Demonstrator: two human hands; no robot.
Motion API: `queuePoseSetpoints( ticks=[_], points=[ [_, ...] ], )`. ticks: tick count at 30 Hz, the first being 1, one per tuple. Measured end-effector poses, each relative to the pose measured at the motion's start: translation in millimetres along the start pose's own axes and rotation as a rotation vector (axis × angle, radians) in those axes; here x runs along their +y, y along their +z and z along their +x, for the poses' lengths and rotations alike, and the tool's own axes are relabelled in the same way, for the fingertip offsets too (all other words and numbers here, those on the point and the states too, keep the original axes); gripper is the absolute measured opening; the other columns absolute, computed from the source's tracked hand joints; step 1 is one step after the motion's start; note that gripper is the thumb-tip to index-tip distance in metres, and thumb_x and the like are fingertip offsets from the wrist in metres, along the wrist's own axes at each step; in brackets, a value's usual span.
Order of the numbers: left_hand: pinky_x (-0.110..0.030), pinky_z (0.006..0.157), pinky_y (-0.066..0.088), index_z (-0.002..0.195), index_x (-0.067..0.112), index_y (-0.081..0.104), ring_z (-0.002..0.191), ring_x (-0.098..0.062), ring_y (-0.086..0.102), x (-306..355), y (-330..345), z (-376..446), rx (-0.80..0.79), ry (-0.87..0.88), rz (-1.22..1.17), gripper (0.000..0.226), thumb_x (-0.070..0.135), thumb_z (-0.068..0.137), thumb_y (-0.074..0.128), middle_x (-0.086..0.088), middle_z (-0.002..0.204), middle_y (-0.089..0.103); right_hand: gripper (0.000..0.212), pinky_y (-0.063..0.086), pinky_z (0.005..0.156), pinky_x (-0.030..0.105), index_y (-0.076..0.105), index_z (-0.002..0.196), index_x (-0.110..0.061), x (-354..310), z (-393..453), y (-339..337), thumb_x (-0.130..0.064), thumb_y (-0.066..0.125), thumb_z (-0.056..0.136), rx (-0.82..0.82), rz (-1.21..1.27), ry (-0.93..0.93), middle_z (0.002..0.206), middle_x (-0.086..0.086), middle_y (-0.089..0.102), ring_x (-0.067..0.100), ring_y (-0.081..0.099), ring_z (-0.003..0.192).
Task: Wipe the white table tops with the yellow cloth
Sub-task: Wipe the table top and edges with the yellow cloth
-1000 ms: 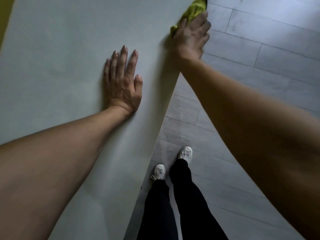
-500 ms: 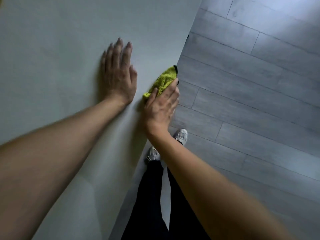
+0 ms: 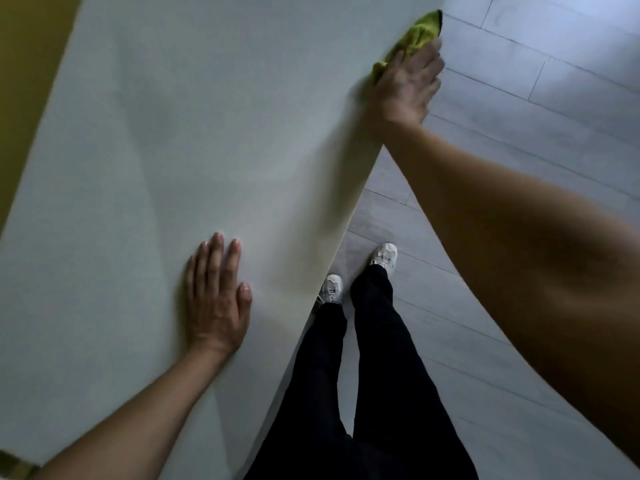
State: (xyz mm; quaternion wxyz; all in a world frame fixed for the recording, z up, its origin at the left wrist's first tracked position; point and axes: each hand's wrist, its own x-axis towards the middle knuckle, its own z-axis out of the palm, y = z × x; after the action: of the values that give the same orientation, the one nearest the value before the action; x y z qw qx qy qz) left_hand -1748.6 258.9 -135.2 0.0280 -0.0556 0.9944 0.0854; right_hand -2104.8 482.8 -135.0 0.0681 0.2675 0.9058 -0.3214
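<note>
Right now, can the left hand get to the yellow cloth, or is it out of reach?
Probably not without shifting. The left hand lies flat on the white table top near the body, while the yellow cloth sits far up the table edge under the right hand. Nothing lies between them.

The right hand [image 3: 407, 86] presses the yellow cloth [image 3: 414, 41] flat against the white table [image 3: 173, 140], at the table's right edge near its far corner; the cloth sticks out beyond the blurred fingers [image 3: 431, 60]. The left hand [image 3: 218, 299] rests palm down on the table near the same edge, much closer to the person, fingers straight and together. Past that edge lies a grey plank floor [image 3: 536, 109], where black trousers [image 3: 363, 375] and white shoes [image 3: 382, 258] stand just beside the table.
</note>
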Motion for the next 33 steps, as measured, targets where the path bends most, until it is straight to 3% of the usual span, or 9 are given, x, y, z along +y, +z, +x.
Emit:
queuePoseSetpoints(
  ticks=[6, 11, 17, 21, 26, 29, 33],
  points=[
    [-0.055, 0.128, 0.021, 0.161, 0.010, 0.037, 0.157, -0.036, 0.027, -2, 8, -1, 0.065, 0.009, -0.046, 0.063, 0.033, 0.103, 0.033, -0.015, 0.170, 0.028, 0.067, 0.022, 0.117, 0.045, 0.002, 0.160, -0.010, 52, -152, 14, -0.040, 0.031, 0.107, -0.098, 0.042, 0.031, 0.163, 0.014, 0.019, 0.035, 0.027, 0.144],
    [-0.054, 0.128, 0.019, 0.162, 0.011, 0.036, 0.157, -0.036, 0.026, -3, 12, -1, 0.085, 0.011, -0.051, 0.064, 0.034, 0.102, 0.035, -0.015, 0.170, 0.028, 0.071, 0.033, 0.112, 0.048, 0.002, 0.159, -0.007, 89, -264, 19, -0.044, 0.025, 0.103, -0.128, -0.035, 0.011, 0.157, 0.017, 0.027, 0.036, 0.034, 0.139],
    [-0.052, 0.129, 0.017, 0.163, 0.013, 0.034, 0.158, -0.034, 0.025, -6, 18, -1, 0.117, 0.015, -0.056, 0.064, 0.035, 0.103, 0.034, -0.013, 0.171, 0.027, 0.070, 0.027, 0.114, 0.046, -0.001, 0.159, -0.007, 80, -232, 23, -0.041, 0.031, 0.107, -0.131, -0.096, 0.005, 0.160, 0.016, 0.023, 0.035, 0.029, 0.141],
    [-0.052, 0.129, 0.018, 0.163, 0.013, 0.035, 0.158, -0.034, 0.025, -6, 19, -2, 0.139, 0.023, -0.051, 0.063, 0.034, 0.104, 0.034, -0.013, 0.171, 0.028, 0.067, 0.027, 0.114, 0.045, 0.003, 0.160, -0.009, 51, -155, 22, -0.041, 0.029, 0.108, -0.069, -0.056, 0.053, 0.161, 0.014, 0.021, 0.034, 0.030, 0.142],
    [-0.052, 0.129, 0.020, 0.162, 0.013, 0.036, 0.158, -0.033, 0.026, -7, 18, -1, 0.160, 0.033, -0.033, 0.063, 0.034, 0.103, 0.034, -0.013, 0.170, 0.029, 0.065, 0.033, 0.112, 0.047, 0.006, 0.159, -0.010, 34, -75, 9, -0.042, 0.027, 0.107, -0.060, -0.053, -0.032, 0.158, 0.007, 0.024, 0.028, 0.032, 0.139],
    [-0.050, 0.129, 0.020, 0.162, 0.013, 0.037, 0.157, -0.033, 0.028, -8, 19, -1, 0.177, 0.046, -0.035, 0.063, 0.034, 0.103, 0.034, -0.013, 0.170, 0.031, 0.064, 0.033, 0.111, 0.046, 0.006, 0.159, -0.011, 40, -85, 9, -0.041, 0.028, 0.107, -0.065, -0.024, -0.029, 0.157, 0.007, 0.026, 0.027, 0.033, 0.138],
    [-0.051, 0.128, 0.021, 0.161, 0.014, 0.039, 0.156, -0.034, 0.030, -9, 21, -1, 0.210, 0.065, -0.035, 0.062, 0.035, 0.103, 0.034, -0.013, 0.169, 0.033, 0.067, 0.025, 0.114, 0.041, 0.002, 0.160, -0.007, 70, -174, 26, -0.041, 0.027, 0.108, -0.090, -0.074, -0.010, 0.162, 0.012, 0.020, 0.032, 0.029, 0.142]
  ],
)
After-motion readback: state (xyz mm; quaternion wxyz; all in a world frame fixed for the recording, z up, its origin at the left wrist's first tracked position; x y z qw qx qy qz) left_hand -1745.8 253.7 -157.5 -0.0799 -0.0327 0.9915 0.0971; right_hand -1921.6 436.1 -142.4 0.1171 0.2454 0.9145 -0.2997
